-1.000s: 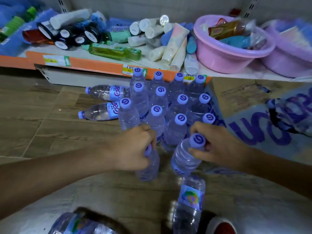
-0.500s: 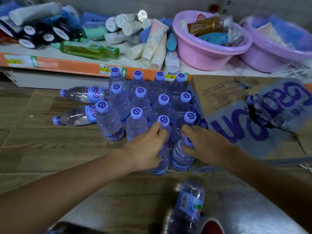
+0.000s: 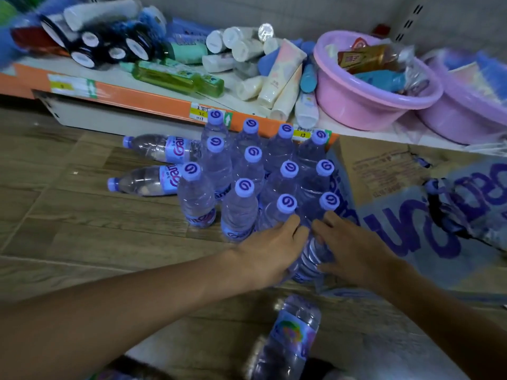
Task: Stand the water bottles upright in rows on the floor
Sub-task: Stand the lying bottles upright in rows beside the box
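Several clear water bottles with purple caps stand upright in rows on the wood-look floor, just before the shelf. My left hand and my right hand each wrap a front-row bottle; both caps are hidden under my fingers. These two bottles press against the row behind them. Two more bottles lie on their sides at the left, one farther and one nearer. Another bottle lies close to me at the bottom.
A flattened cardboard box with purple print lies right of the rows. Behind them runs an orange-edged shelf piled with tubes and bottles, plus a pink basin and a purple basin.
Both hands moved forward with their bottles, from tilted and apart from the group to standing against its front row. The view shifted slightly.
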`<state>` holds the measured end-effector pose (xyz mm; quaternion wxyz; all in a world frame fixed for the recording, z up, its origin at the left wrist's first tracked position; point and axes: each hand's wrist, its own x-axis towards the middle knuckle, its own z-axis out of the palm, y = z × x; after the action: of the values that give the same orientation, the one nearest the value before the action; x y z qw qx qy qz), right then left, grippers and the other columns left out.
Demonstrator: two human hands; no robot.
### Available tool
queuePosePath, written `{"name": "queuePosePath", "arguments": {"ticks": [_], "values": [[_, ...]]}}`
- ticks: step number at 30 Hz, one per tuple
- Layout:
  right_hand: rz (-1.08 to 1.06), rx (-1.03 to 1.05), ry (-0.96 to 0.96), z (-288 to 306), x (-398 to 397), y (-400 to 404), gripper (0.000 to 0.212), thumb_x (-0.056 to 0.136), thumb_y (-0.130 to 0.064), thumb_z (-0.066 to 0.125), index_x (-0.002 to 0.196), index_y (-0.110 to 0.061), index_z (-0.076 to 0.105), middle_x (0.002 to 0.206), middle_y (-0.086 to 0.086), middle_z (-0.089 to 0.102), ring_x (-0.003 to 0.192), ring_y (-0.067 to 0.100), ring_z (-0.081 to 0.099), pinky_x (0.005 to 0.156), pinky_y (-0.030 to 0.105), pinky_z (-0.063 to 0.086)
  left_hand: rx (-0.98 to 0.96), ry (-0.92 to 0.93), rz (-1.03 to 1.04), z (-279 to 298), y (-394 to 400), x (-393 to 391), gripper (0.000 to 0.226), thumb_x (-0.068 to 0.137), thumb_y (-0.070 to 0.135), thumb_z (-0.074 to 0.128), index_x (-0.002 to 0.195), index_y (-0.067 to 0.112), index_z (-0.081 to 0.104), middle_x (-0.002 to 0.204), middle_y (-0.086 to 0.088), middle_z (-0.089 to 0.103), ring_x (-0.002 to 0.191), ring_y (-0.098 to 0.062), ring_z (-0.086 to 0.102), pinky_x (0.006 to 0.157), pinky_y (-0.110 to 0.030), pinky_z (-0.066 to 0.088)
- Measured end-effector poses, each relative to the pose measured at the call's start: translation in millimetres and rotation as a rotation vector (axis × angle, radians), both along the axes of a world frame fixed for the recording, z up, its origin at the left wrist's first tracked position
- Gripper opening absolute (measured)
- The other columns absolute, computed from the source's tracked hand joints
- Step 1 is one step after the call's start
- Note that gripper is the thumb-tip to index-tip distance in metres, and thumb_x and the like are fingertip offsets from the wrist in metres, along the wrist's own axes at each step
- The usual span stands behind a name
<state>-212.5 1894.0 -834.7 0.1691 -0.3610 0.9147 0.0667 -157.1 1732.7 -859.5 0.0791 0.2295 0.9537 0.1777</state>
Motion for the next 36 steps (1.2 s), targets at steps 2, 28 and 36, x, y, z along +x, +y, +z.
{"name": "queuePosePath", "arguments": {"ticks": [2,28,36], "values": [[0.007,0.048,-0.02,10,-4,-3,0.046,0.076,-0.045,0.066,0.104,-0.022,0.039,0.11,-0.003,0.04,0.105,0.017,0.047,0.071,0.025,0.039,0.067,-0.011,-0.015,-6,-7,3,0.045,0.077,0.017,0.066,0.111,0.0,0.042,0.115,-0.019,0.041,0.099,-0.035,0.051,0.075,-0.05,0.05],[0.218,0.076,-0.075,-97,-99,-437,0.044,0.087,-0.025,0.05,0.127,-0.007,0.045,0.137,0.015,0.042,0.126,0.034,0.036,0.098,0.039,0.035,1.428,-0.628,1.577,-139,-306,-23,0.033,0.088,0.043,0.051,0.097,0.012,0.051,0.088,-0.007,0.054,0.07,-0.016,0.051,0.059,-0.029,0.047],[0.118,0.086,0.107,-130,-105,-459,0.06,0.086,-0.041,0.054,0.134,-0.009,0.038,0.14,0.013,0.035,0.13,0.033,0.027,0.104,0.04,0.028,1.584,-0.564,1.679,-172,-303,-39,0.06,0.083,0.052,0.053,0.131,0.018,0.041,0.14,-0.006,0.037,0.117,-0.023,0.046,0.053,-0.027,0.047]]}}
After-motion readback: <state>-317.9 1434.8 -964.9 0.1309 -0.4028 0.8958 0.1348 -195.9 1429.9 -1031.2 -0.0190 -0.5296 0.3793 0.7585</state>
